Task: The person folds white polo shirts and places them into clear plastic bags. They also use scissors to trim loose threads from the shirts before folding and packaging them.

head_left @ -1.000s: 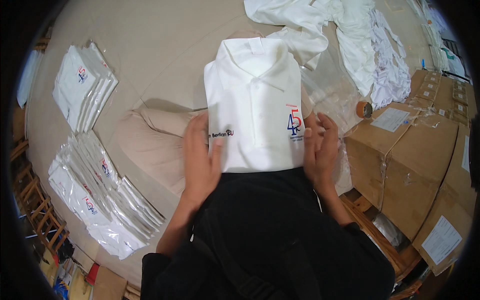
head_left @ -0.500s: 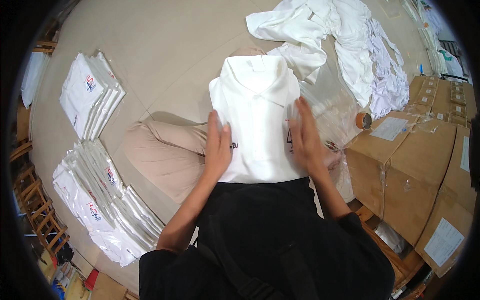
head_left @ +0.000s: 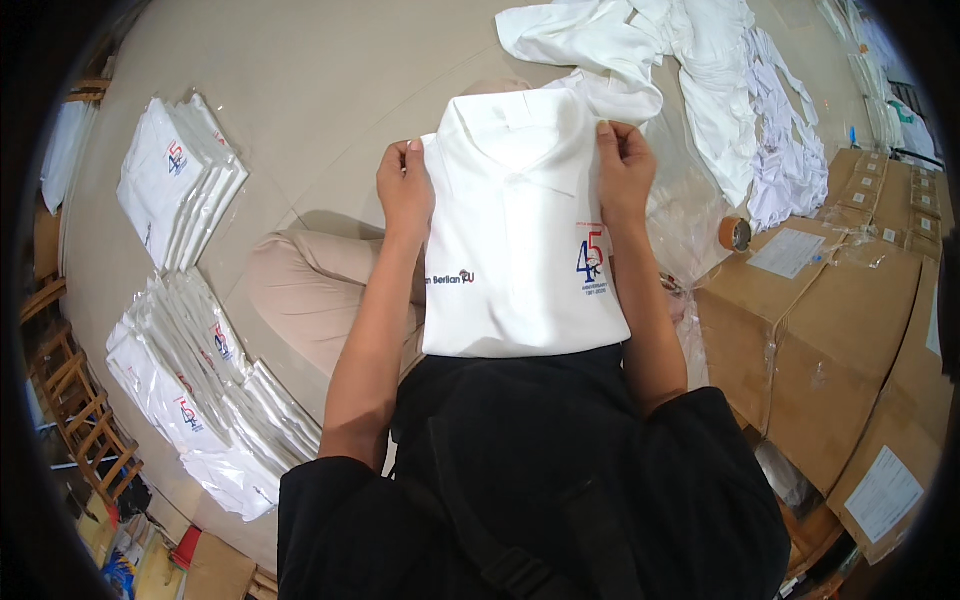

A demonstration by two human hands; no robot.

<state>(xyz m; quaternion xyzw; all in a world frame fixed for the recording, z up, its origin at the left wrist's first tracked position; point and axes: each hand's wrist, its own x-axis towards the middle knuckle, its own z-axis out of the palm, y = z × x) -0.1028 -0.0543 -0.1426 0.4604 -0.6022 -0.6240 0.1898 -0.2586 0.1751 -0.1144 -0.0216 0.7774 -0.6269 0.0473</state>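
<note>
We see a folded white polo shirt with a small red-and-blue chest emblem [head_left: 520, 240] lying on the person's lap, collar pointing away from the body. The left hand [head_left: 405, 195] rests along the shirt's left shoulder edge, fingers curled over the fold and pinching the cloth. The right hand [head_left: 625, 170] grips the opposite shoulder edge near the collar, thumb and fingertips closed on the fabric. Held at both upper corners like this, the shirt stays flat and square, which seems to be why the hands sit symmetrically.

To the person's left, on the beige floor [head_left: 300, 90], we find two stacks of folded white shirts sealed in clear plastic bags: a smaller one [head_left: 180, 180] farther off and a longer fanned row [head_left: 200, 400] nearer (both well apart from the hands). Beyond the lap lies a loose heap of unfolded white shirts [head_left: 720, 90]. On the right, brown cardboard boxes [head_left: 820, 330] stand close by, with a roll of brown packing tape [head_left: 735, 233] just beside them and crumpled clear plastic [head_left: 685, 210] between boxes and shirt.
</note>
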